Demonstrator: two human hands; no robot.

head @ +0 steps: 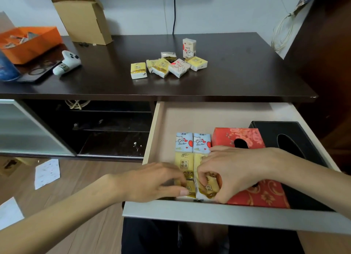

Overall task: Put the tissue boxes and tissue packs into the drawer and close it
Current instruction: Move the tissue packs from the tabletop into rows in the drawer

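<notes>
The drawer (157, 132) stands pulled open below the dark tabletop (237, 73). Inside it, a red floral tissue box (237, 137) lies beside a black tissue box (290, 134) at the right. Two blue-and-white tissue packs (192, 142) and yellow packs (183, 163) are lined up left of the red box. My left hand (153, 181) presses on a yellow pack (189, 188) at the drawer's front. My right hand (235, 170) grips another yellow pack (208, 189) right next to it. Several tissue packs (171, 66) lie loose on the tabletop.
On the tabletop's left sit an orange box (30, 43), a white game controller (67, 63) and a cardboard box (83, 18). An open dark cabinet shelf (106, 128) with a frosted glass door (24, 128) lies left of the drawer. White papers (47, 173) lie on the wooden floor.
</notes>
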